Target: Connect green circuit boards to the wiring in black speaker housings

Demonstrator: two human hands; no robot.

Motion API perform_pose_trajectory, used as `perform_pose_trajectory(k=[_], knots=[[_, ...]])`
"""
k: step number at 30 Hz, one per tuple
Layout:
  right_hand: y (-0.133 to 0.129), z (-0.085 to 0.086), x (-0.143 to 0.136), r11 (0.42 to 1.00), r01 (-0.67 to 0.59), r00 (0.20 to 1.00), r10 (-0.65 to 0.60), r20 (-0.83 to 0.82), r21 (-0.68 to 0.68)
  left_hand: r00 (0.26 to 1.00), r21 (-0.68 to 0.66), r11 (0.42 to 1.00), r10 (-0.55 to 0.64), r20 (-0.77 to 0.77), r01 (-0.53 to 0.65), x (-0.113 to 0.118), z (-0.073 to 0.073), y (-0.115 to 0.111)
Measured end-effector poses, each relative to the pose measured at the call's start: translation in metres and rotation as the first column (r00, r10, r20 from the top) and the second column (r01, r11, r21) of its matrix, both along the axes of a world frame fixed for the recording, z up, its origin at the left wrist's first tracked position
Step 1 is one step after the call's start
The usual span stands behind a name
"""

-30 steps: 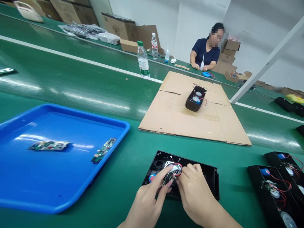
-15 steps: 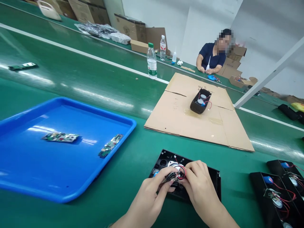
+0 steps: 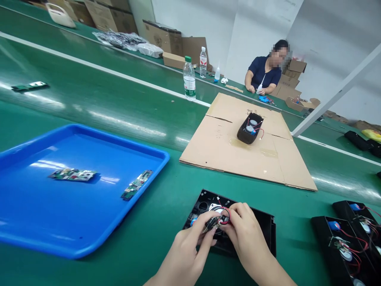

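Green worktops point(image 3: 166, 190) are running across a white-walled room, with cardboard boxes point(image 3: 162, 37) lining the far left side. At the near centre, my left hand point(image 3: 189, 244) is pinching a small dark circuit board point(image 3: 211, 223) between thumb and fingers. My right hand point(image 3: 250, 234) is bringing its thumb and fingers together on red and black wires point(image 3: 228, 214) beside the board, its exact grip partly hidden. Both hands are working above an open black casing point(image 3: 266, 224), where a round speaker point(image 3: 214, 207) is showing behind the fingers.

To the left, a blue tray point(image 3: 74, 214) is holding green circuit boards, one point(image 3: 73, 175) near its middle and another point(image 3: 137, 185) against its right side. Beyond the casing, a flat cardboard sheet point(image 3: 205, 139) is supporting a black shell point(image 3: 249, 138) with two round speakers. Open black housings point(image 3: 323, 238) with red wires are sitting at near right. A green-capped bottle point(image 3: 189, 84) is standing left of the sheet's far end, and a person point(image 3: 263, 73) in dark blue is holding a white squeeze bottle point(image 3: 260, 88) at the far side.
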State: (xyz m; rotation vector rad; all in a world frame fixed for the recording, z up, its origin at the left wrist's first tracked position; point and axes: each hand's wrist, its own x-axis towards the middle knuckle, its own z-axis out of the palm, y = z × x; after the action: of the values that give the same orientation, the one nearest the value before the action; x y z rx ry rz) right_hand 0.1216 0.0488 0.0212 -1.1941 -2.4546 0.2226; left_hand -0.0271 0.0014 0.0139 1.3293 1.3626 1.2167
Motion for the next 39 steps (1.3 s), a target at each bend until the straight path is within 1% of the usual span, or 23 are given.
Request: perform_pose_trajectory(k=[3,5,7,10,12,13,15,17,18,22,26,28,30,31,32,33,35,37,39], knots=[[-0.003,-0.003,-0.001,0.999,0.048,0.989,-0.05,0.142,0.019,0.995,0.02,0.995,0.094,-0.035,-0.094,-0.005,0.001,-0.002],[-0.005,-0.005,-0.002,0.998,0.057,0.98,-0.058,0.192,0.013,0.991,0.029,0.991,0.129,-0.028,-0.129,-0.008,0.003,-0.001],[-0.005,-0.006,-0.002,0.994,0.093,0.981,-0.082,0.176,-0.059,0.99,0.022,0.99,0.139,-0.015,-0.139,-0.008,0.004,0.0],[-0.002,-0.006,0.003,0.964,0.179,0.982,-0.165,0.086,-0.194,0.991,-0.005,0.991,0.134,0.01,-0.134,-0.006,0.004,0.002],[0.0,-0.004,0.006,0.956,0.177,0.984,-0.175,0.027,-0.234,0.991,-0.021,0.991,0.134,0.021,-0.134,-0.005,0.004,0.002],[0.001,-0.004,0.008,0.963,0.161,0.987,-0.163,0.009,-0.217,0.991,-0.024,0.991,0.133,0.024,-0.133,-0.005,0.004,0.002],[0.001,-0.003,0.009,0.986,0.13,0.992,-0.128,0.022,-0.106,0.99,-0.019,0.991,0.136,0.019,-0.136,-0.005,0.004,0.001],[0.0,-0.004,0.008,0.994,0.102,0.991,-0.104,0.087,0.027,0.99,-0.008,0.99,0.141,0.006,-0.141,-0.005,0.005,0.001],[-0.001,-0.006,0.007,0.994,0.091,0.987,-0.098,0.127,0.063,0.99,0.0,0.99,0.141,0.001,-0.141,-0.004,0.004,0.0],[-0.001,-0.016,0.003,0.992,0.095,0.968,-0.11,0.225,0.077,0.995,0.034,0.995,0.097,-0.01,-0.097,-0.002,0.002,-0.001],[-0.001,-0.019,0.0,0.985,0.102,0.959,-0.135,0.248,0.14,0.996,0.01,0.997,0.079,-0.048,-0.079,0.0,-0.003,-0.003],[-0.003,-0.017,-0.001,0.983,0.122,0.969,-0.148,0.2,0.138,0.991,0.001,0.993,0.114,-0.073,-0.114,0.001,-0.004,-0.003],[-0.003,-0.011,0.0,0.974,0.197,0.972,-0.209,0.104,0.115,0.978,0.008,0.983,0.186,-0.097,-0.186,0.003,-0.005,-0.003],[-0.003,-0.007,0.001,0.971,0.227,0.972,-0.232,0.048,0.078,0.969,0.018,0.975,0.224,-0.104,-0.223,0.005,-0.004,-0.004],[-0.003,-0.002,0.003,0.973,0.229,0.973,-0.229,-0.009,0.023,0.961,0.028,0.967,0.255,-0.107,-0.254,0.007,-0.004,-0.004],[-0.002,0.003,0.006,0.98,0.194,0.979,-0.196,-0.063,-0.044,0.955,0.036,0.961,0.277,-0.107,-0.275,0.009,-0.003,-0.004],[0.0,0.014,0.011,0.987,0.019,0.987,-0.043,-0.153,-0.157,0.95,0.051,0.956,0.292,-0.111,-0.288,0.012,-0.002,-0.004],[0.003,0.02,0.015,0.972,-0.154,0.973,0.118,-0.199,-0.179,0.945,0.061,0.953,0.302,-0.123,-0.297,0.013,-0.003,-0.004],[0.004,0.021,0.015,0.96,-0.233,0.961,0.202,-0.191,-0.156,0.943,0.071,0.953,0.303,-0.136,-0.296,0.012,-0.005,-0.004]])
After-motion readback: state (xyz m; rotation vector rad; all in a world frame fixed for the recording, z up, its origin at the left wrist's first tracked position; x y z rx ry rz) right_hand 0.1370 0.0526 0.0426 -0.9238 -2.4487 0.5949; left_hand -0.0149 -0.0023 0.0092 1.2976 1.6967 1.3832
